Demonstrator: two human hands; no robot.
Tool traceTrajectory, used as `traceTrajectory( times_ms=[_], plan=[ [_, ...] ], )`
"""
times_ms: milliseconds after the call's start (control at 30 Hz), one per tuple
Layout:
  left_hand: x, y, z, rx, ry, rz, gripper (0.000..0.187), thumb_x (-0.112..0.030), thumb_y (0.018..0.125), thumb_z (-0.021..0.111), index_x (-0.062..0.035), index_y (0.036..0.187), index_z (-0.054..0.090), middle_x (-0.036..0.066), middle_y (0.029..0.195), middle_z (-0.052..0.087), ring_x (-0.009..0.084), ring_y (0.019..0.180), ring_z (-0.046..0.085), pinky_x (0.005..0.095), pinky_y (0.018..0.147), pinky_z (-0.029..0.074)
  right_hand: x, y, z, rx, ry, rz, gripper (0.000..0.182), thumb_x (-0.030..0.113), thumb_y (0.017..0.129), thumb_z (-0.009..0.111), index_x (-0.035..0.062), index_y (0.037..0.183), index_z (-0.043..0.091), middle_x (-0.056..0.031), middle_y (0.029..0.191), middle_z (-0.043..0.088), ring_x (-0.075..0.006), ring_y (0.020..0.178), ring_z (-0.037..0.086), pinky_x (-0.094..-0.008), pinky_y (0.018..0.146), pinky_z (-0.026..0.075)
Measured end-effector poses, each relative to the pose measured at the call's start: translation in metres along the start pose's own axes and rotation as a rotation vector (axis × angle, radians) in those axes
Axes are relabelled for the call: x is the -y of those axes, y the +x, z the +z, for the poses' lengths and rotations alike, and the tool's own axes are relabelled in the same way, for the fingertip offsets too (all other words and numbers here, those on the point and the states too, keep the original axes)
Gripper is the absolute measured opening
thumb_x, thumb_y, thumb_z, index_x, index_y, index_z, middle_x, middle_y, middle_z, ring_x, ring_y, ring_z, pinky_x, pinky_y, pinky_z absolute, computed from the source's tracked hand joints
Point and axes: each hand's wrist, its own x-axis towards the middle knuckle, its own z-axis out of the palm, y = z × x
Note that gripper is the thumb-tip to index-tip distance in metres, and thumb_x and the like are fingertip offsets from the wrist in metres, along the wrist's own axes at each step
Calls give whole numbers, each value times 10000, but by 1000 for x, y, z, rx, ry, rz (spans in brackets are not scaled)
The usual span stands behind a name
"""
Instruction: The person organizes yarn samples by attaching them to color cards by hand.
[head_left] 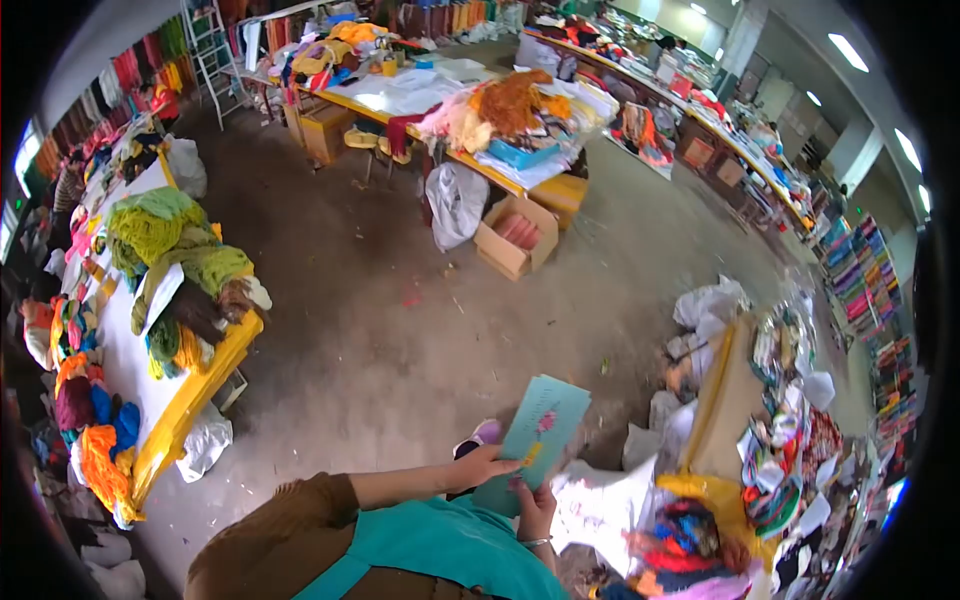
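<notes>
A light teal sheet or booklet [545, 425] with a pink flower and a small yellow mark is held in front of my body. The fingers of my left hand [484, 467] close on its left edge. Lower down, my right hand [536, 506] grips the bottom part, with a bracelet at the wrist. Part of the sheet's lower end lies behind my hands. Just below is my teal apron [440, 545], and a shoe [480, 436] shows beside the sheet.
A yellow-edged table [190, 425] with yarn heaps stands left. Ahead, another table [390, 120] carries cloth, with an open cardboard box [516, 238] below its corner. White bags and fabric piles [690, 540] lie close on the right. A person in red [163, 102] is far left.
</notes>
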Motion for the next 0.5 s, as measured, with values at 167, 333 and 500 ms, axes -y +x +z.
traceTrajectory(
  times_ms=[167, 333, 500],
  plan=[
    [-74, 41, -132, -438, -117, 61, 327, -207, 949, 568, -1, 1202, 590, 70, 1139, 630, 163, 1031, 583, 315, 903, 467, 30, 189, 75, 361, -251, 162, 173, 171, 904, 626, 32, 1007, 635, -22, 907, 669, -99, 763, 611, -235, 663, 491],
    [-135, 36, -257, -816, -467, 235, 303, -187, 938, 575, 5, 1172, 592, 107, 1124, 628, 194, 1017, 599, 365, 892, 490, 84, 356, 180, 479, -204, 178, 189, 181, 934, 545, 18, 975, 632, -66, 819, 679, -148, 734, 656, -278, 654, 535],
    [-166, 17, -361, -1174, -837, 383, 327, -162, 942, 538, 30, 1207, 521, 148, 1098, 616, 323, 1022, 600, 513, 888, 490, 105, 490, 295, 704, -126, 358, 201, 183, 949, 535, 4, 991, 615, -120, 877, 687, -185, 781, 680, -293, 678, 561]
  ],
)
